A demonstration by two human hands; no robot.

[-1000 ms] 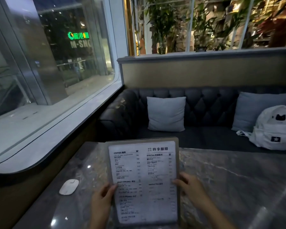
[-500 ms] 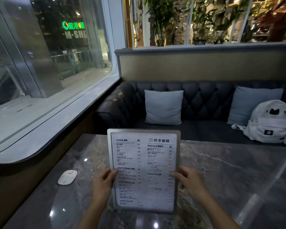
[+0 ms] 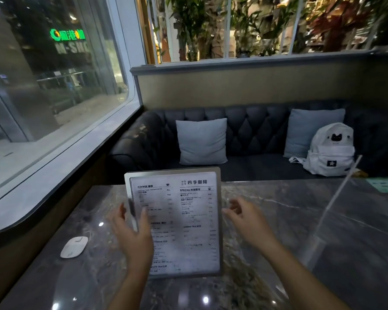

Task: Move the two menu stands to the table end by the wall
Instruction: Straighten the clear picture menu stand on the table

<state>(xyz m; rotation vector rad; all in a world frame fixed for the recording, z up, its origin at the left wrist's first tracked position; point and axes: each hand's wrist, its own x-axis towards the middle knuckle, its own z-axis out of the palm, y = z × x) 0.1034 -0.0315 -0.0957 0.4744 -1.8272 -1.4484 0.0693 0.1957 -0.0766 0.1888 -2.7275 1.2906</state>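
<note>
A metal-framed menu stand (image 3: 188, 220) with a white printed sheet stands upright on the dark marble table (image 3: 278, 220), left of the middle and toward the window wall. My left hand (image 3: 132, 233) is blurred, with fingers spread, and overlaps the stand's left edge. My right hand (image 3: 244, 218) hovers just off the right edge, fingers apart, fingertips close to the frame. A clear sheet with a white edge (image 3: 334, 209), seen edge-on at the right, may be the second stand.
A white oval device (image 3: 74, 247) lies on the table near the window ledge (image 3: 43, 186). A dark tufted sofa (image 3: 255, 130) beyond the table holds two grey cushions and a white backpack (image 3: 332, 151). A green card (image 3: 385, 185) lies at the far right.
Both hands held the stand's side edges before. Now the fingers have opened and come off the frame, and the stand rests a little farther forward on the table.
</note>
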